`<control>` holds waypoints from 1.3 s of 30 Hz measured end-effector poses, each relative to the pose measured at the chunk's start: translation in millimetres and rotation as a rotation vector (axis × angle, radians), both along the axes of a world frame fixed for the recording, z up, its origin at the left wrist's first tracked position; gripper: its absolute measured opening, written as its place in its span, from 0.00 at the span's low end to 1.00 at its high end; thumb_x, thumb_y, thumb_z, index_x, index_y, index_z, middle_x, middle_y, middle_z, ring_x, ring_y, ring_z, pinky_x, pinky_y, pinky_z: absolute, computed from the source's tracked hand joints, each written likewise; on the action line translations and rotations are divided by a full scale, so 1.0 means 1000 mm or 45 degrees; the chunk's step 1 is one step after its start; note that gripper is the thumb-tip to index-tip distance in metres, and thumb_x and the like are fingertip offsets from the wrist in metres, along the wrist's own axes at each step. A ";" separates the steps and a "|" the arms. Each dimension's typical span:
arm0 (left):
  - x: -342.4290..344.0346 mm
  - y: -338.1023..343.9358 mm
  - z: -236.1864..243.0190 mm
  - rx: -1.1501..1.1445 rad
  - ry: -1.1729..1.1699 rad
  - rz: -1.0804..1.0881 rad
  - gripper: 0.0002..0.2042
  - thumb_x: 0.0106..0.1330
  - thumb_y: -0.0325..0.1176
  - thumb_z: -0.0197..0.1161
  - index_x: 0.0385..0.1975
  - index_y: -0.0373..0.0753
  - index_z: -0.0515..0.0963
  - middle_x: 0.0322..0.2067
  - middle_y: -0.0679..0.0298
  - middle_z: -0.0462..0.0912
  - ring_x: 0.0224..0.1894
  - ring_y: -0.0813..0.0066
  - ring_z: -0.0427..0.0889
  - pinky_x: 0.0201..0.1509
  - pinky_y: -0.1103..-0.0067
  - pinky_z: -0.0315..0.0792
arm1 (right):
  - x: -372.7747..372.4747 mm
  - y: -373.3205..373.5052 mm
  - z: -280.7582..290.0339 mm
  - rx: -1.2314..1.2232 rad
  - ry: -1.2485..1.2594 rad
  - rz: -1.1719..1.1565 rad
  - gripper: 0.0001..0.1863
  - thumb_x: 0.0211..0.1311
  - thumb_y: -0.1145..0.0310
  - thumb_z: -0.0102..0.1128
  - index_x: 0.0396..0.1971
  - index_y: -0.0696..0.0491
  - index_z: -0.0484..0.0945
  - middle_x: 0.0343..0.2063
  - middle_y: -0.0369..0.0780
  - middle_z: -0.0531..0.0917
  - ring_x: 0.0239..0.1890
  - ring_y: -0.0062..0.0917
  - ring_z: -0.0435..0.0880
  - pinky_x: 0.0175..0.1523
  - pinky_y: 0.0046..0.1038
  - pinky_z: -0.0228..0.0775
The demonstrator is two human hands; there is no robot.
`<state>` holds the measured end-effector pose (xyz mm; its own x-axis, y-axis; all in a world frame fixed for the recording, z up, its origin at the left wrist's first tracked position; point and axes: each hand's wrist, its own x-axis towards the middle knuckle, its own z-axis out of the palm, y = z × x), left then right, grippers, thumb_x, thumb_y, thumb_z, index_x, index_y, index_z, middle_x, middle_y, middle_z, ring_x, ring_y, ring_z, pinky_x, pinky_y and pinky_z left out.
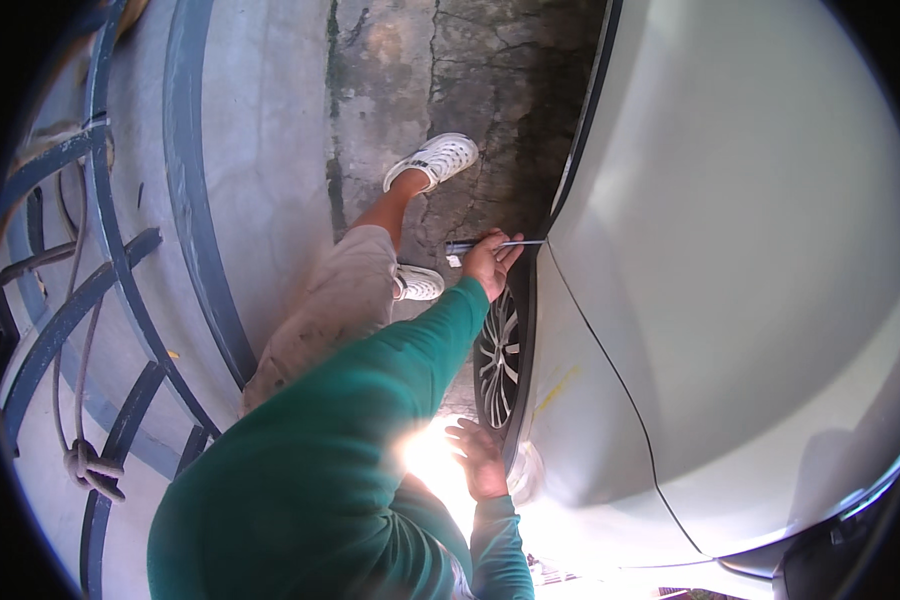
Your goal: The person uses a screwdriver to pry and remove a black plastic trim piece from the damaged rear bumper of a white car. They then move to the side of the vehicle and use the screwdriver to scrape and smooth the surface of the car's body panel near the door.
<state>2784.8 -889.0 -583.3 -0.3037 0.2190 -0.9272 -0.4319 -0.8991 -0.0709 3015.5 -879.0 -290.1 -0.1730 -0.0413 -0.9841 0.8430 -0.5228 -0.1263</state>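
My left hand [486,264] is closed round a screwdriver [515,243], with its thin metal shaft pointing right. The shaft's tip meets the edge of the white car body [710,260], where a panel seam [610,360] starts above the wheel arch. Part of the handle sticks out to the left of my fingers, next to a small white piece [454,261] I cannot make out. Lower down, my right hand [482,458] is held with its fingers apart and nothing in it, beside the wheel arch and close to a bright glare.
A wheel with a spoked rim [498,365] sits under the car's edge. Yellow marks [558,388] show on the panel. My white clogs [440,160] stand on cracked concrete [385,60]. On the left is a blue-grey metal railing [195,190] with a knotted rope [92,468].
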 end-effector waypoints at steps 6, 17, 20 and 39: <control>0.005 0.006 0.000 -0.031 -0.025 0.065 0.05 0.67 0.21 0.61 0.39 0.37 0.78 0.38 0.58 0.82 0.52 0.46 0.86 0.62 0.59 0.82 | 0.007 0.010 0.029 0.052 -0.066 -0.154 0.22 0.75 0.70 0.54 0.65 0.59 0.70 0.57 0.48 0.80 0.58 0.38 0.82 0.64 0.41 0.75; -0.002 0.006 -0.045 -0.156 -0.213 0.056 0.18 0.73 0.27 0.60 0.59 0.26 0.68 0.53 0.48 0.74 0.48 0.46 0.87 0.51 0.67 0.90 | 0.026 0.008 0.048 -0.010 0.047 -0.222 0.23 0.76 0.69 0.55 0.66 0.59 0.69 0.59 0.49 0.79 0.61 0.40 0.80 0.66 0.43 0.74; 0.025 0.007 -0.033 -0.096 -0.121 0.163 0.13 0.72 0.26 0.61 0.52 0.30 0.71 0.49 0.51 0.78 0.50 0.49 0.87 0.53 0.66 0.89 | 0.032 0.000 0.045 -0.011 -0.003 -0.170 0.23 0.76 0.70 0.55 0.67 0.59 0.69 0.59 0.49 0.79 0.61 0.40 0.80 0.66 0.43 0.74; -0.073 0.004 0.032 -0.313 0.404 -0.828 0.08 0.65 0.36 0.69 0.37 0.44 0.78 0.36 0.67 0.82 0.47 0.67 0.89 0.45 0.76 0.80 | 0.035 -0.005 0.038 -0.034 0.158 -0.125 0.22 0.75 0.74 0.52 0.67 0.59 0.68 0.59 0.46 0.79 0.59 0.34 0.81 0.65 0.37 0.74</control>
